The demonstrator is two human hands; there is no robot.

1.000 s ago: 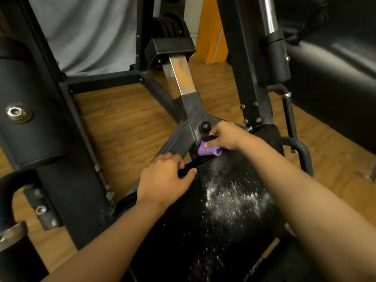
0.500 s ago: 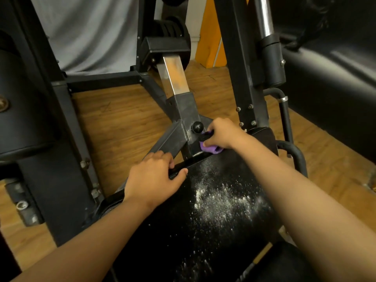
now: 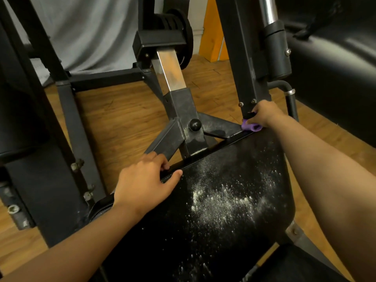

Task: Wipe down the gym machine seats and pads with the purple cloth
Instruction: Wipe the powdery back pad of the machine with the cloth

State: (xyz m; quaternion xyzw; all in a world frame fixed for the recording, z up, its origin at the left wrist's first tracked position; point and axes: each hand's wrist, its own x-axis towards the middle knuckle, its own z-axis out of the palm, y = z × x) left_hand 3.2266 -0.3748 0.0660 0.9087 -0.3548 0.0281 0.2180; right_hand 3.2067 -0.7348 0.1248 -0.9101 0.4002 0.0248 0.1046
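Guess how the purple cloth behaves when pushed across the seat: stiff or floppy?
Likely floppy: the purple cloth sits bunched into a small wad in the right hand. Probably light, since it nearly vanishes in that grip. It may drag rather than slide where white powder dusts the seat.

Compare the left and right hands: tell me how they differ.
The left hand grips the edge of the seat bare; the right hand clutches the purple cloth. The left hand sits nearer the camera; the right hand reaches farther, at the seat's corner. Both lie along the same seat edge.
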